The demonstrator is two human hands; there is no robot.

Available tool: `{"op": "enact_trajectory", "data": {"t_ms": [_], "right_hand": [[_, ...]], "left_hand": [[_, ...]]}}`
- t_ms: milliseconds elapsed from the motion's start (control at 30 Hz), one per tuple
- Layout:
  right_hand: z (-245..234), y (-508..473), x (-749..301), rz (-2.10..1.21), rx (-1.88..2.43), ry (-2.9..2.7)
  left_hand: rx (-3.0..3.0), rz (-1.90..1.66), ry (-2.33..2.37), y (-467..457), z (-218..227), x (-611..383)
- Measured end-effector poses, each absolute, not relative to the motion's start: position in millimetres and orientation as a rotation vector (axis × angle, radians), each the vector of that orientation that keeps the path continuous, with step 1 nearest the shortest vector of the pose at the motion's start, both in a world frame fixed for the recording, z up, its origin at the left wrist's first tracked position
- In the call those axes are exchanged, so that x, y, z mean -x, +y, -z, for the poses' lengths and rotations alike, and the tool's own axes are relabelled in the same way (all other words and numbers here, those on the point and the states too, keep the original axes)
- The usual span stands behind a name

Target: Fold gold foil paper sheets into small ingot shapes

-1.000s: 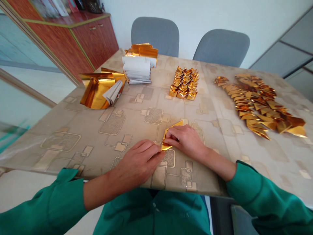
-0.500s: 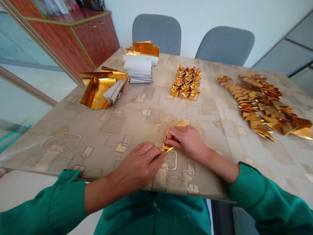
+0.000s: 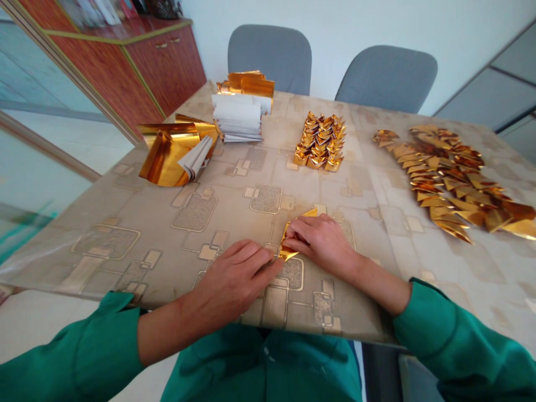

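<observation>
A small piece of gold foil paper (image 3: pixel 288 240) lies folded on the patterned table (image 3: pixel 209 218) near its front edge. My right hand (image 3: pixel 322 240) presses down on it with curled fingers, covering most of it. My left hand (image 3: pixel 234 276) pinches the paper's near corner with its fingertips. Both arms wear green sleeves.
A curled bundle of gold foil sheets (image 3: pixel 171 153) lies at the left, a white-and-gold paper stack (image 3: pixel 240 111) behind it. Several finished gold ingots (image 3: pixel 320 142) sit in rows at the middle back. A spread of folded gold pieces (image 3: pixel 452 178) covers the right. Two grey chairs (image 3: pixel 270 56) stand beyond.
The hands have stayed on the gold paper, with only slight finger shifts. The camera has moved a little.
</observation>
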State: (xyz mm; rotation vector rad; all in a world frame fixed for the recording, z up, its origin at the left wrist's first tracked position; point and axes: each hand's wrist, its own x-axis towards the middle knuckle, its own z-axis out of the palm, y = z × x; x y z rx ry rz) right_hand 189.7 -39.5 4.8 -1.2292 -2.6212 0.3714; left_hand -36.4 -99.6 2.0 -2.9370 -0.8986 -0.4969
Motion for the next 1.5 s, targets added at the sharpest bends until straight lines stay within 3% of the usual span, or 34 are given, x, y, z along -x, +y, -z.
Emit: {"op": "enact_trajectory", "data": {"t_ms": [467,733,1267,1500], "right_hand": [[3,-41,-189,-0.071,1.222,-2.629],[-6,-73,-206,0.212,0.914,-2.657],[-3,-91,-233,0.162,1.013,-2.64],[-12,-70,-238,-0.174,1.174,-2.379]], "left_hand": [[2.959,0.554,-0.692,-92,1,29],[3.024,0.488,-0.73,-83,-2,24],[2.971,0.38,-0.818,-88,-1,21],[3.003,0.366,-0.769,-75,-4,14]]}}
